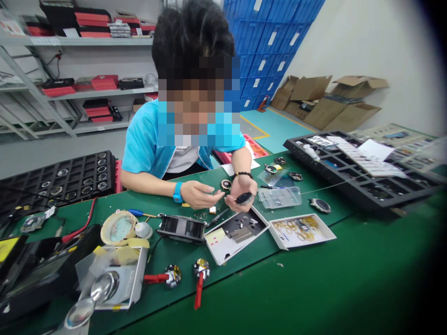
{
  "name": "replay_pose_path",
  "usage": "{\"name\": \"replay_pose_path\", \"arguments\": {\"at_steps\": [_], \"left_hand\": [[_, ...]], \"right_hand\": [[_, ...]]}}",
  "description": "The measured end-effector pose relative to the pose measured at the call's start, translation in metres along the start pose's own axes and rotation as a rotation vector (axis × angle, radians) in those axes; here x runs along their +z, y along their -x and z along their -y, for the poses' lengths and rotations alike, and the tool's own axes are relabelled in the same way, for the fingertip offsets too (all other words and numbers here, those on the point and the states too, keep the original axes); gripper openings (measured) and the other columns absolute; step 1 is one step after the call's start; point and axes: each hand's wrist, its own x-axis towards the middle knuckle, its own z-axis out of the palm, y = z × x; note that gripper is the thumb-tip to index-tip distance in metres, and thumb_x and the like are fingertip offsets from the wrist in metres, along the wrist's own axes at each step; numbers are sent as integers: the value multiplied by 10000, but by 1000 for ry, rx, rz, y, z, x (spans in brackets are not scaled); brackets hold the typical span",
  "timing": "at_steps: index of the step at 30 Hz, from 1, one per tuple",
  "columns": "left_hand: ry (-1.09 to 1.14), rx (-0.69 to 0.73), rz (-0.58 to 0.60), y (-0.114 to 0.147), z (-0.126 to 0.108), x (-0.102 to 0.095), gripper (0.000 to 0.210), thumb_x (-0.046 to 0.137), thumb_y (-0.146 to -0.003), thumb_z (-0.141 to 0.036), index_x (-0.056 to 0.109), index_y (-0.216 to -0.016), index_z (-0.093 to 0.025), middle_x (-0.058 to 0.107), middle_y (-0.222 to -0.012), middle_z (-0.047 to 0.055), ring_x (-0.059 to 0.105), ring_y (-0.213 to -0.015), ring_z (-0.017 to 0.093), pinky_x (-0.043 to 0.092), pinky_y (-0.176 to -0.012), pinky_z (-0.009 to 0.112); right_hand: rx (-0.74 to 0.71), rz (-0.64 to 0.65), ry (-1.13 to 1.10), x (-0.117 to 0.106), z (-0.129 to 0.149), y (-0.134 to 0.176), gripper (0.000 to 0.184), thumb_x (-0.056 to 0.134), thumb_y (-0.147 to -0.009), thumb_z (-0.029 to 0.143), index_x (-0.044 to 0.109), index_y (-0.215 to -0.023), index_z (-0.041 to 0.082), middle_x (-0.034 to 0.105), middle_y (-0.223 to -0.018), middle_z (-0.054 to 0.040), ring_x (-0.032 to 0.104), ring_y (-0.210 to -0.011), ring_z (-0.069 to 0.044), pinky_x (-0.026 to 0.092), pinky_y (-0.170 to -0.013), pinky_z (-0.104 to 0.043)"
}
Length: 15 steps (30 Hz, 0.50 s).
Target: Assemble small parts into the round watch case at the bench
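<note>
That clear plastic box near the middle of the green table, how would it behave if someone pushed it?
The clear box looks thin-walled and nearly empty, so it is probably light and would slide readily on the green table. It lies flat and low, so tipping seems unlikely. The small parts inside might rattle about.

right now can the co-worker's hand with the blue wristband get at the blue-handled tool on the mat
Probably yes: the blue-handled tool lies on the green mat just beside the wristband hand, with nothing between them.
</note>
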Motion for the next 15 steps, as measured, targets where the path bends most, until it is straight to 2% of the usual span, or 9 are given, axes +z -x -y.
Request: {"name": "replay_pose_path", "arguments": {"at_steps": [2, 4, 6, 9, 11, 13, 15], "left_hand": [[134, -51, -48, -2, 2, 0, 296, 356, -984, -151, 545, -1208, -114, 696, -1096, 83, 678, -1138, 64, 513, -1010, 148], [267, -116, -66, -5, 5, 0, 297, 361, -981, -187, 552, -1189, -96, 700, -1104, 103, 674, -1145, 70, 509, -1013, 146], [303, -131, -54, -8, 9, 0, 309, 358, -981, -201, 554, -1190, -86, 702, -1118, 111, 667, -1158, 69, 507, -1014, 149], [158, -97, -88, -9, 13, 2, 303, 347, -966, -150, 565, -1173, -111, 708, -1077, 77, 684, -1110, 48, 510, -988, 136], [13, -72, -74, -8, 16, 5, 303, 371, -964, -137, 589, -1173, -110, 712, -1057, 56, 682, -1092, 30, 496, -986, 115], [-150, -60, -11, -7, 20, 7, 297, 417, -961, -143, 627, -1166, -93, 712, -1049, 54, 673, -1090, 20, 473, -986, 86], [-342, 28, 35, -6, 28, 9, 282, 472, -939, -167, 667, -1133, -104, 702, -1036, 56, 675, -1068, 38, 482, -966, 94]], "right_hand": [[188, 155, 103, -8, 2, -4, 540, 462, -915, 525, 473, -657, 51, 397, -586, 41, 409, -411, -43, 307, -412, -145], [235, 288, 173, -14, 4, -6, 615, 431, -887, 655, 465, -664, 82, 365, -556, 49, 415, -415, -55, 305, -425, -156], [243, 392, 239, -16, 6, -7, 606, 331, -911, 665, 445, -693, 112, 342, -557, 55, 418, -442, -46, 301, -450, -142], [223, 537, 436, -17, 5, -9, 552, 120, -949, 593, 375, -722, 159, 270, -577, 71, 385, -479, -15, 290, -492, -109], [192, 537, 519, -18, 3, -10, 543, 66, -946, 571, 358, -724, 170, 246, -573, 73, 373, -481, -14, 284, -495, -107], [149, 443, 469, -20, 1, -11, 529, 132, -939, 578, 372, -708, 167, 252, -543, 73, 365, -452, -28, 266, -469, -119], [116, 342, 390, -24, 0, -14, 501, 214, -928, 553, 400, -696, 150, 274, -519, 70, 355, -414, -43, 242, -439, -130]]}}
